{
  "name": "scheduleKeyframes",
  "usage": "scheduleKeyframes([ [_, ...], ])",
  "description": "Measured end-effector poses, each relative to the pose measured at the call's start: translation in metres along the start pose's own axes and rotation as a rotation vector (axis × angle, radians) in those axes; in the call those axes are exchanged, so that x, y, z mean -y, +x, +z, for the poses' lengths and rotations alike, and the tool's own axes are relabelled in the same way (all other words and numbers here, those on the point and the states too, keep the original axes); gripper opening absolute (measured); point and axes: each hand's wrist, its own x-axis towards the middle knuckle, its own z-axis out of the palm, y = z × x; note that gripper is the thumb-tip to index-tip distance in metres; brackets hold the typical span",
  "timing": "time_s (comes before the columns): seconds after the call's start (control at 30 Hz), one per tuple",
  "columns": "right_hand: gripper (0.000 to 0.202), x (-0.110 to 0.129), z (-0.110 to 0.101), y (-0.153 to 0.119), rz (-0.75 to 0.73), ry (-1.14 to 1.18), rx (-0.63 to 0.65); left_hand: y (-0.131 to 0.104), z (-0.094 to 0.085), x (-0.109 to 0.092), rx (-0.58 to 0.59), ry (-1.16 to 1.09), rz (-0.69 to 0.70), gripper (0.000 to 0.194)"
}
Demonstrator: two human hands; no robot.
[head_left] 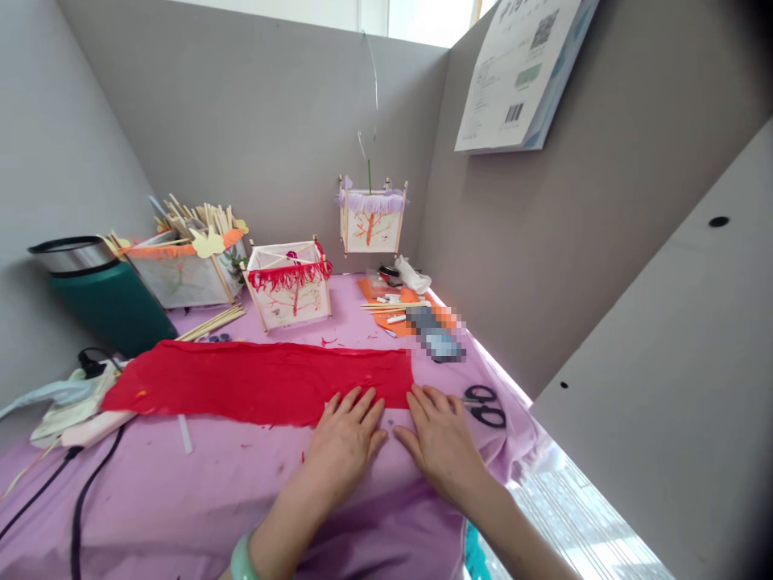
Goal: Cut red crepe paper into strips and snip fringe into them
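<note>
A long strip of red cloth (241,379) lies across the purple-covered table (241,499). My left hand (350,435) rests palm down with its fingers spread, the fingertips on the cloth's near edge toward its right part. Beside it, my right hand (438,435) lies flat at the cloth's right end, fingers outstretched, touching the corner. Neither hand holds anything. Black-handled scissors (486,407) lie just right of my right hand, their blades partly hidden by it. Behind the cloth stands a small white box lantern (290,290) with red fringe.
A green bottle (109,298) and a box of sticks (181,274) stand at the back left. A purple-fringed lantern (371,221) hangs at the back. White sticks lie on orange paper (402,322) near a blurred item. A power strip (90,427) with cables lies at left.
</note>
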Motion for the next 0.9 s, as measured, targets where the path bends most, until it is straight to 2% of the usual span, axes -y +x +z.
scheduleKeyframes([
  [0.2, 0.050, -0.011, 0.005, -0.003, 0.019, -0.032, -0.043, 0.016, -0.007, -0.011, -0.025, 0.029, -0.049, 0.039],
  [0.33, 0.049, -0.011, 0.008, -0.004, 0.018, -0.020, -0.058, 0.025, -0.002, -0.019, -0.087, 0.052, -0.015, 0.036],
  [0.5, 0.045, -0.016, 0.006, -0.004, 0.018, 0.008, -0.021, 0.020, 0.009, -0.021, 0.028, -0.047, 0.053, 0.044],
  [0.6, 0.041, -0.015, -0.002, -0.001, -0.009, 0.065, -0.057, 0.014, 0.012, -0.020, 0.064, -0.047, 0.052, 0.052],
  [0.67, 0.043, -0.009, -0.006, 0.001, -0.095, 0.149, -0.077, 0.012, 0.012, -0.019, 0.089, -0.037, 0.053, 0.055],
  [0.77, 0.055, 0.002, -0.006, 0.006, -0.266, 0.291, -0.002, 0.012, 0.012, -0.019, 0.146, -0.029, 0.085, 0.057],
  [0.83, 0.060, 0.007, 0.001, 0.007, -0.257, 0.309, 0.041, 0.012, 0.012, -0.019, 0.166, -0.033, 0.099, 0.060],
  [0.9, 0.063, 0.007, 0.010, 0.007, -0.176, 0.270, 0.038, 0.011, 0.012, -0.018, 0.167, -0.043, 0.091, 0.061],
])
